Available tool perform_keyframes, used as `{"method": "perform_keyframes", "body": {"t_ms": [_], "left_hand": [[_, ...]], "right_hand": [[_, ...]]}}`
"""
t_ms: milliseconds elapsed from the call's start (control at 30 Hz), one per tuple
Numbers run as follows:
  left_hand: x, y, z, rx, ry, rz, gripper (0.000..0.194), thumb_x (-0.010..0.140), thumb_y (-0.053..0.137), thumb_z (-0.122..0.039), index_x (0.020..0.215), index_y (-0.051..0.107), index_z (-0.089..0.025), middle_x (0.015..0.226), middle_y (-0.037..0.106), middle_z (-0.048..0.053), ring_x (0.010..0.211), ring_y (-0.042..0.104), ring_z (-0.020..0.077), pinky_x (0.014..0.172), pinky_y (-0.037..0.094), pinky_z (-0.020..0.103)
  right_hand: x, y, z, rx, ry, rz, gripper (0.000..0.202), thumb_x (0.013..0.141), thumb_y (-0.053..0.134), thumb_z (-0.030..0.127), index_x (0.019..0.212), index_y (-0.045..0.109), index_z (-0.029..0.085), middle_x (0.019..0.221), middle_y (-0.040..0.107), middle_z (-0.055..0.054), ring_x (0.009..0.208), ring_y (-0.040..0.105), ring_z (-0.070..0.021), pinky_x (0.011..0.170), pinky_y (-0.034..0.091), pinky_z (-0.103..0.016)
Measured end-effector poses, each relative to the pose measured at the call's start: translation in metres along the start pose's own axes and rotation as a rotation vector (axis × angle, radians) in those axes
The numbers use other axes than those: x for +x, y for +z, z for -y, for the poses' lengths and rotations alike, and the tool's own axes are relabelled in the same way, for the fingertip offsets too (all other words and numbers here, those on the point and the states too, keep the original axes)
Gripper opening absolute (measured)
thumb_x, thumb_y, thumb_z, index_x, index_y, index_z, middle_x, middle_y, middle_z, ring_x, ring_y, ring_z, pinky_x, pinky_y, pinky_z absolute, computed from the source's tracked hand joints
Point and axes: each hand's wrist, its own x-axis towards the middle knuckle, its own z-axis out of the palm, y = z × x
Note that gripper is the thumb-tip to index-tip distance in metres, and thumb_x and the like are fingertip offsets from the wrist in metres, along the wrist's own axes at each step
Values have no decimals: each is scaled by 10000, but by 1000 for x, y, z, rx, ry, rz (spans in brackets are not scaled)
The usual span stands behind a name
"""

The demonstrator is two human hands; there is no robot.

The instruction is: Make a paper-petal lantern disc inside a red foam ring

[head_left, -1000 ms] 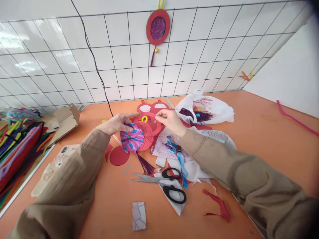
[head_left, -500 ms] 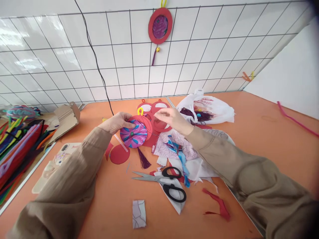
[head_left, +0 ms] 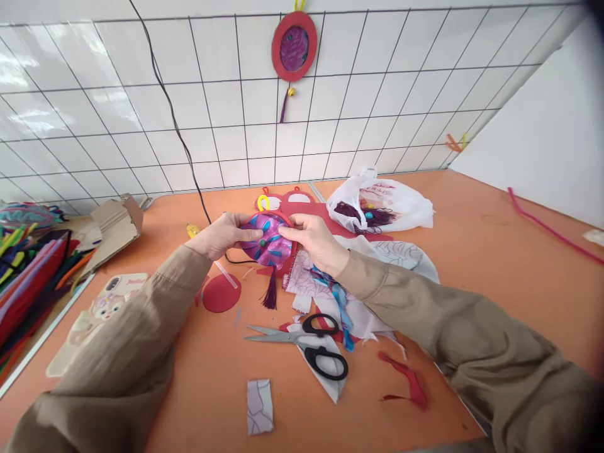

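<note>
Between my two hands is a round purple and blue fabric ornament (head_left: 267,253) with a red rim, a yellow loop (head_left: 263,202) at its top and a dark purple tassel (head_left: 270,294) hanging below. My left hand (head_left: 230,234) grips its left side, thumb on the front. On the right side my right hand (head_left: 315,238) pinches the rim, its thumb pressed on the fabric. The fingers behind the ornament are hidden. Just below lies a red disc (head_left: 221,293) with a pale strip on it. Black-handled scissors (head_left: 302,340) rest with blades apart on the orange table (head_left: 198,402).
Fabric scraps (head_left: 358,289) lie right of the hands. Behind them sit a white plastic bag (head_left: 406,211) with purple tassels and red cut-outs (head_left: 297,200). At left are a phone (head_left: 101,314), cardboard (head_left: 117,226) and coloured pipe cleaners (head_left: 33,283). A similar ornament (head_left: 276,47) hangs on the tiled wall.
My right hand has moved left and down and taken hold of the ornament's right side. The ornament has shifted slightly right and up, its red layer now mostly behind the fabric.
</note>
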Motion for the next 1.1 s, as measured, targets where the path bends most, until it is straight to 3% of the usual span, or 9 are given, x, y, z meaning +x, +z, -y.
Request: {"method": "perform_keyframes", "body": {"t_ms": [167, 300, 467, 633, 900, 1100], "left_hand": [[2, 0, 2, -18, 2, -47, 327, 474, 946, -266, 692, 758, -112, 641, 715, 36, 588, 637, 130, 595, 540, 258], [3, 2, 3, 28, 11, -25, 291, 487, 940, -257, 652, 749, -113, 582, 687, 20, 524, 592, 107, 539, 507, 233], [4, 2, 5, 30, 19, -2, 290, 507, 937, -262, 663, 747, -107, 580, 687, 25, 512, 583, 102, 514, 482, 222], [4, 2, 6, 16, 27, -13, 331, 513, 938, -307, 685, 751, -96, 632, 716, 56, 546, 616, 120, 530, 502, 233], [1, 8, 4, 25, 47, 30, 320, 530, 936, -302, 676, 742, -93, 647, 722, 59, 565, 632, 126, 583, 530, 253], [3, 1, 5, 22, 23, 8, 386, 516, 938, -338, 769, 776, -95, 683, 736, 72, 579, 639, 142, 565, 523, 263]], "right_hand": [[-1, 0, 1, -17, -12, -9, 297, 607, 772, 396, 655, 581, 173, 631, 560, 33, 585, 506, -111, 575, 420, -272], [1, -2, 1, -67, -80, 8, 292, 646, 761, 414, 761, 636, 175, 752, 636, -8, 704, 580, -151, 666, 469, -297], [4, -4, -3, -173, -110, -21, 256, 657, 718, 401, 648, 578, 187, 658, 582, 9, 647, 536, -144, 644, 446, -299], [1, -3, 0, -106, -59, 34, 177, 628, 705, 312, 672, 599, 177, 674, 578, 16, 651, 519, -138, 620, 408, -280], [1, -2, -3, -219, -130, -7, 326, 672, 711, 428, 595, 502, 190, 595, 442, 42, 594, 406, -113, 569, 332, -273], [1, -2, -4, -194, -136, -26, 336, 677, 714, 460, 616, 510, 200, 621, 501, 22, 629, 461, -139, 585, 364, -283]]}}
